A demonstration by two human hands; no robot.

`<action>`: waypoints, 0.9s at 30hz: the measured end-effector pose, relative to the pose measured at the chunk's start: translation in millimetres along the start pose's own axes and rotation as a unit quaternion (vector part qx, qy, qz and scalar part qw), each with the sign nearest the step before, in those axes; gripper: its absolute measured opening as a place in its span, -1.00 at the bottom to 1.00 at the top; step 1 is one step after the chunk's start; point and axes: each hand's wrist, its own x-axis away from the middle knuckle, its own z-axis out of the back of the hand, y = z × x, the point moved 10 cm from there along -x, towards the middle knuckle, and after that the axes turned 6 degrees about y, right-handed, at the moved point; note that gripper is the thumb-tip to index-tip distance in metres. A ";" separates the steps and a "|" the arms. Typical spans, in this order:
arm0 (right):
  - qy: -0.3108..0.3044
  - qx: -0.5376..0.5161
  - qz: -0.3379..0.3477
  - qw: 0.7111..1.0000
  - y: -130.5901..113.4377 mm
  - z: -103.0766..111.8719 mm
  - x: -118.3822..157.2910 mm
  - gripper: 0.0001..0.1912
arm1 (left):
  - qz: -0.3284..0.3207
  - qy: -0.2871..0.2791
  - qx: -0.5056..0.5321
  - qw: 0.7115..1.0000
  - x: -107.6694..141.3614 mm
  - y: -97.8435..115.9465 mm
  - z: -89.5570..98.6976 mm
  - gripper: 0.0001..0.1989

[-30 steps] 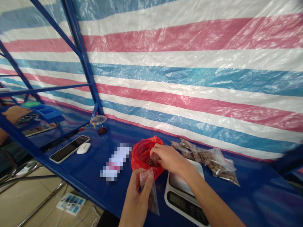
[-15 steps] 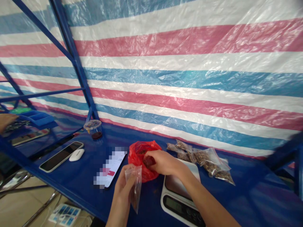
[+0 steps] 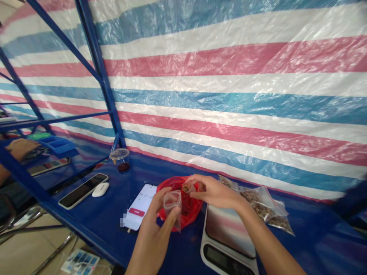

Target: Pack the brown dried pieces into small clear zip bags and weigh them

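Observation:
My left hand (image 3: 153,229) pinches a small clear zip bag (image 3: 173,200), its mouth spread open, in front of the red plastic bag (image 3: 193,215). My right hand (image 3: 218,193) grips a small see-through cup (image 3: 189,187) with brown dried bits in it, tilted over the red bag. The cup is close to the zip bag's mouth but apart from it. Dark bits lie inside the red bag. Right of it is a white kitchen scale (image 3: 229,233) with a shiny plate, under my right forearm.
Several zip bags of dried bits (image 3: 262,204) lie behind the scale. To the left are a lit phone (image 3: 139,210), a dark phone (image 3: 83,191), a white earbud case (image 3: 100,190) and a lidded plastic cup (image 3: 120,159). Another person's hand (image 3: 21,148) shows at far left.
My right hand has lifted the small cup up out of the red bag, and bits now show in it. The zip bag has been opened and brought to the red bag.

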 end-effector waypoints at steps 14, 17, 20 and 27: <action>0.036 0.243 0.085 0.966 -63.6 -6.5 11.9 -0.59 | 0.027 -0.011 -0.003 1.000 -3.3 -51.9 -43.3 -0.50; 0.025 0.265 0.102 0.958 -66.3 -11.5 12.0 -0.55 | 0.025 -0.008 -0.001 1.000 -4.5 -52.4 -43.7 -0.49; 0.030 0.269 0.118 0.955 -67.6 -10.4 11.8 -0.48 | 0.023 -0.005 -0.008 1.000 -5.1 -52.8 -44.9 -0.48; 0.153 0.290 0.055 0.943 -46.8 11.0 1.1 -0.57 | -0.013 0.030 -0.009 0.999 -13.4 -19.5 -19.9 -0.57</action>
